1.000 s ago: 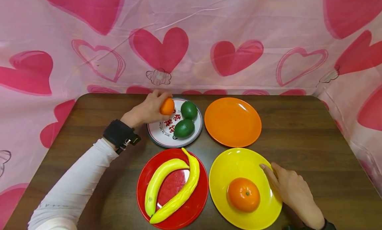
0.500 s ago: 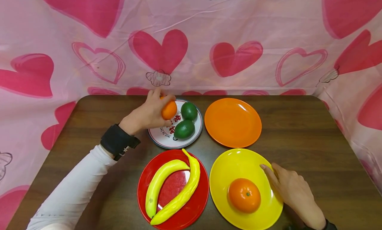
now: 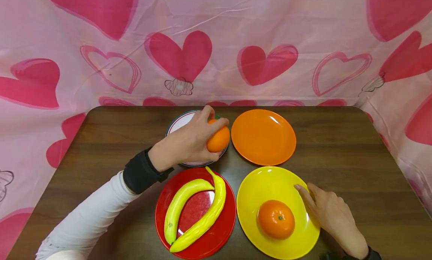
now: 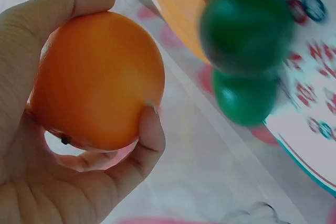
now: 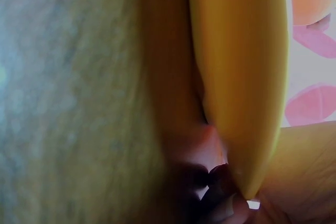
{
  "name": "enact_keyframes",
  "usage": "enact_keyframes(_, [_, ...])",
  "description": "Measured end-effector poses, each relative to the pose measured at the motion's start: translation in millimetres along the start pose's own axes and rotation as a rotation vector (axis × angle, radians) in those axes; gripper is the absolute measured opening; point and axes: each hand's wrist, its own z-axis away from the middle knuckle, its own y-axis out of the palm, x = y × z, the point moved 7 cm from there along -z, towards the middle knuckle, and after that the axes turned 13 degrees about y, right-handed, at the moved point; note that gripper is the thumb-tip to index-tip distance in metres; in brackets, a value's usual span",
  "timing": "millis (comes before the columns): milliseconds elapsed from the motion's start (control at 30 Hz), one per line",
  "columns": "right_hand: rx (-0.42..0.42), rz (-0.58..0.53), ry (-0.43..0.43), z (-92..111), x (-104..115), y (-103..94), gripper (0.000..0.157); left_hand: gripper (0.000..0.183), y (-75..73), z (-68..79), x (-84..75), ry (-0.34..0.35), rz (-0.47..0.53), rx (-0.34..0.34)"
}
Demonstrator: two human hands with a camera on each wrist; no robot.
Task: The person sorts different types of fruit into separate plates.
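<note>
My left hand (image 3: 190, 142) grips an orange (image 3: 218, 139) from the side, thumb and fingers spread round it, above the white plate (image 3: 179, 122) with red lettering. Two green egg-shaped fruits (image 4: 247, 27) on that plate show blurred in the left wrist view; from the head they are almost wholly hidden behind the hand and orange. My right hand (image 3: 332, 211) pinches the right rim of the yellow plate (image 3: 266, 181), thumb over the edge and fingers beneath, as the right wrist view also shows. A larger, flattened orange fruit like a mandarin (image 3: 276, 219) sits on this plate.
Two bananas (image 3: 216, 205) lie on a red plate (image 3: 195, 211) at the front left. An orange plate (image 3: 263, 138) stands behind the yellow one. The plates are close together on a dark wooden table (image 3: 357, 151), with a pink heart-patterned cloth (image 3: 222, 20) hanging behind.
My left hand has carried the orange from the left part of the white plate to the right, over the green fruits, covering them. The right hand and yellow plate have stayed put.
</note>
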Motion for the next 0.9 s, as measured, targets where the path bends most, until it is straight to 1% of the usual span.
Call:
enact_keyframes(33, [0.001, -0.001, -0.001, -0.3, 0.0, 0.1, 0.058, 0.066, 1.9, -2.1, -6.2, 0.017, 0.004, 0.017])
enact_keyframes(133, [0.010, 0.001, 0.001, -1.3, -0.1, 0.4, 0.058, 0.068, 10.8, -8.6, -21.5, 0.045, 0.030, 0.097])
enact_keyframes(233, [0.020, 0.005, 0.004, -2.1, -0.5, 0.8, 0.059, 0.070, 21.5, -15.4, -34.1, 0.062, 0.053, 0.185])
enact_keyframes(333, [0.030, 0.008, 0.003, -2.9, -1.4, 1.5, 0.059, 0.071, 32.6, -22.4, -45.3, 0.093, 0.061, 0.245])
enact_keyframes(433, [0.036, 0.002, 0.004, -3.2, -2.2, 1.8, 0.059, 0.071, 43.5, -29.3, -57.9, 0.142, 0.043, 0.275])
enact_keyframes(533, [0.038, -0.007, 0.003, -2.6, -2.4, 2.0, 0.060, 0.070, 54.2, -35.6, -70.9, 0.196, 0.019, 0.288])
enact_keyframes(633, [0.019, -0.013, -0.009, -2.3, -1.7, 1.6, 0.059, 0.071, 64.3, -41.0, -81.1, 0.228, -0.006, 0.303])
enact_keyframes(767, [0.005, -0.016, -0.017, -2.9, -0.9, 1.1, 0.058, 0.073, 77.7, -45.3, -89.5, 0.248, -0.041, 0.342])
enact_keyframes(900, [0.006, -0.015, -0.019, -3.0, -1.6, 1.7, 0.058, 0.072, 91.1, -46.9, -94.0, 0.254, -0.071, 0.394])
